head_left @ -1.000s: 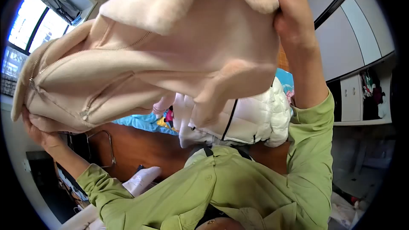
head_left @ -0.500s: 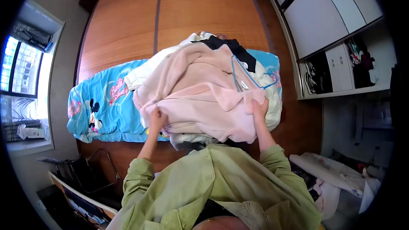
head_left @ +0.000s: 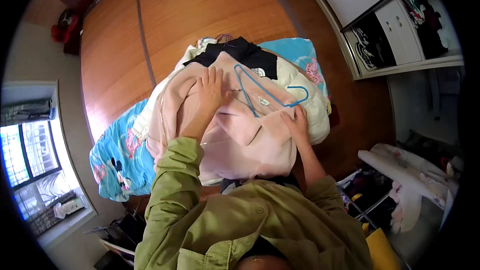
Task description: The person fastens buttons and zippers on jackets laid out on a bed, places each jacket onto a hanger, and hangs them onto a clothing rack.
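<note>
A pink fleece jacket (head_left: 240, 155) lies spread over a pile of clothes in front of me. My left hand (head_left: 210, 92) rests flat on its upper left part, fingers stretched out. At the jacket's right side my right hand (head_left: 297, 125) grips the fabric close to the collar. A blue hanger (head_left: 265, 87) lies across the jacket's neck, its hook pointing right, just above my right hand. Part of the hanger is hidden by the pink cloth. A black garment (head_left: 240, 50) with a white logo and a white puffy garment (head_left: 310, 122) show beneath the jacket.
The pile lies on a blue cartoon-print quilt (head_left: 112, 162) at the near end of a bed with a brown mat (head_left: 210, 10). A cabinet (head_left: 400, 30) with clothes stands on the right, a window (head_left: 32, 150) on the left. A pale padded board (head_left: 405, 170) is at lower right.
My left hand has let go of the jacket's near left edge and moved up onto its upper part. My right hand stays by the collar. The view has turned and shifted.
</note>
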`<control>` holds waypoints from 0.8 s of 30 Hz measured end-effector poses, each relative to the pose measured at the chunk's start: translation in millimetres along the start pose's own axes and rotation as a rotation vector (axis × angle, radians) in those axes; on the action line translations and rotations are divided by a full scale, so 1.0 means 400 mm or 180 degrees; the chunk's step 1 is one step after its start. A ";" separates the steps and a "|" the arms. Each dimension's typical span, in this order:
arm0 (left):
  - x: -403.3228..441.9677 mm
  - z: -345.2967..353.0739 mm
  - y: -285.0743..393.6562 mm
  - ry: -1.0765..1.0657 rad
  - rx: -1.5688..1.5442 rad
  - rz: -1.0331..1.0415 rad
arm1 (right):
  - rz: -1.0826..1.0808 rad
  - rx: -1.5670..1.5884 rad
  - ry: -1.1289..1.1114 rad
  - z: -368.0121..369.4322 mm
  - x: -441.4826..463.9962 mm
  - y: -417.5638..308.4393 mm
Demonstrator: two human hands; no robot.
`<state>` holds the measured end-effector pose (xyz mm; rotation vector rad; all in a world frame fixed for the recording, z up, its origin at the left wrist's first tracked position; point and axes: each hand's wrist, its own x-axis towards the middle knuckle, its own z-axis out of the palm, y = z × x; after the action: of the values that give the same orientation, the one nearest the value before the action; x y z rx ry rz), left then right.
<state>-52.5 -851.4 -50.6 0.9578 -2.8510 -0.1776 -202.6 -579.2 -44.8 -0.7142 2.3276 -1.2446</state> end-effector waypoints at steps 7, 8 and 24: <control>0.100 0.108 -0.139 -0.0547 0.0926 -0.0740 | 0.0481 0.0065 -0.0378 0.070 0.090 0.010; 0.097 0.108 -0.161 -0.0784 0.0861 -0.0939 | 0.0317 0.0010 -0.0368 0.068 0.074 -0.022; 0.168 -0.207 -0.150 0.0937 -0.0782 -0.0673 | -0.1568 -0.0570 -0.1957 0.053 -0.061 -0.264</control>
<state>-57.0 -945.4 27.4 1.1246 -2.3948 -0.3649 -145.4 -627.7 36.4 -1.5505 1.8092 -0.8182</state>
